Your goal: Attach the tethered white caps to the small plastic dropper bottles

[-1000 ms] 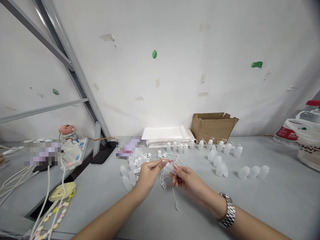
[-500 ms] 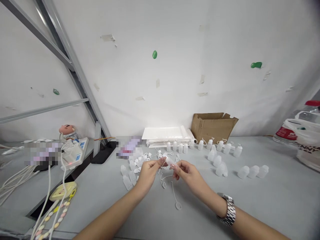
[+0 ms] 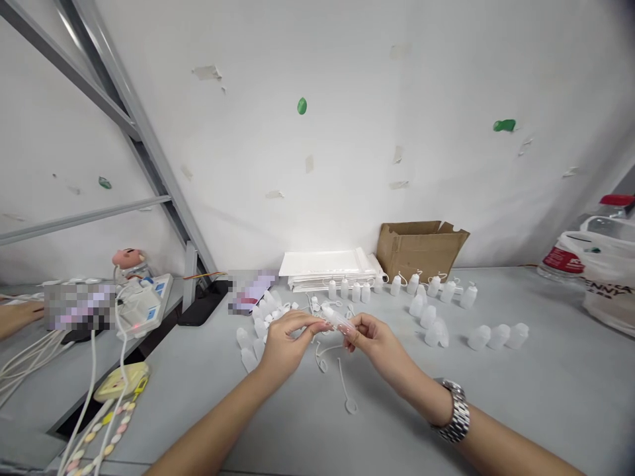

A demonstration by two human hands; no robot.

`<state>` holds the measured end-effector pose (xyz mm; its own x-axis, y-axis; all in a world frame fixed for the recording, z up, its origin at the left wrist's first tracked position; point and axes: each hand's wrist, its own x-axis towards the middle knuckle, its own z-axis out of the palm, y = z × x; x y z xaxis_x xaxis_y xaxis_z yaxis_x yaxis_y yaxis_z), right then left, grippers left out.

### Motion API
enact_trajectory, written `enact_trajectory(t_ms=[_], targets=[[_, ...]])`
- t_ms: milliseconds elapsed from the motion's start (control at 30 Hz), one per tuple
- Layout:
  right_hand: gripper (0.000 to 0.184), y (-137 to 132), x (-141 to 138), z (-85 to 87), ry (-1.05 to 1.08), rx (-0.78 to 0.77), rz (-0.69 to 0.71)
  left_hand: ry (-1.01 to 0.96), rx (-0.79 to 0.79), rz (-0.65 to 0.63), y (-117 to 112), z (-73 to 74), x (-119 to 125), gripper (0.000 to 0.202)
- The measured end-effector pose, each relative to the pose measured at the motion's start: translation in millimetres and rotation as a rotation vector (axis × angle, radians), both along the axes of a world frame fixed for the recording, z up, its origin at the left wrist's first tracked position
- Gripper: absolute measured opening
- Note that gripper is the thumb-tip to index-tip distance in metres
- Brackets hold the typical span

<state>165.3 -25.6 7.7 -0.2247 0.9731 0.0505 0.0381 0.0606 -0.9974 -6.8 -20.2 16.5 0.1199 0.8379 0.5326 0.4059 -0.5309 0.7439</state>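
My right hand [image 3: 370, 336] is closed on a small translucent squeeze bottle [image 3: 339, 320], which lies tilted with its white top toward the left. My left hand [image 3: 292, 336] is beside that top, thumb and forefinger pinched together; whatever is between them is too small to make out. Loose white cap straps with ring ends, one of them a strap [image 3: 347, 390], lie on the table below and behind the hands. Left of my left hand are several uncapped bottles [image 3: 248, 360] and a heap of small white caps [image 3: 278, 312], partly hidden by the hand.
Capped bottles [image 3: 395, 285] stand in a row before a white stack [image 3: 330, 268] and a cardboard box [image 3: 421, 250]. More bottles [image 3: 499, 337] stand at right, near a plastic bag [image 3: 612, 284]. Phones, cables and a power strip [image 3: 143, 311] are at left, with another person's hand [image 3: 22, 318].
My left fingers have shifted from the bottle's top to just below and left of it. The bottle stays in my right hand. Another person's hand has appeared at the far left.
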Motion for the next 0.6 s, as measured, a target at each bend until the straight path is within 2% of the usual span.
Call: enact_trajectory(t_ms=[133, 267, 367, 467, 600], targets=[[0.032, 0, 0, 2.5, 0.010, -0.008, -0.031, 0.002, 0.041, -0.023, -1, 1.1, 0, 0.014], [0.030, 0, 1, 2.9, -0.037, 0.026, -0.031, -0.084, -0.155, -0.008, 1, 3.4, -1, 0.021], [0.026, -4, 1, 1.3, -0.132, 0.134, -0.053, -0.193, -0.314, -0.008, 4, 3.5, -1, 0.024], [0.022, -9, -1, -0.8, -0.235, 0.234, -0.089, -0.267, -0.396, -0.026, 5, 2.6, 2, 0.024], [0.022, -12, -4, -2.5, -0.270, 0.260, -0.131, -0.310, -0.481, -0.050, 5, 2.0, 3, 0.023]])
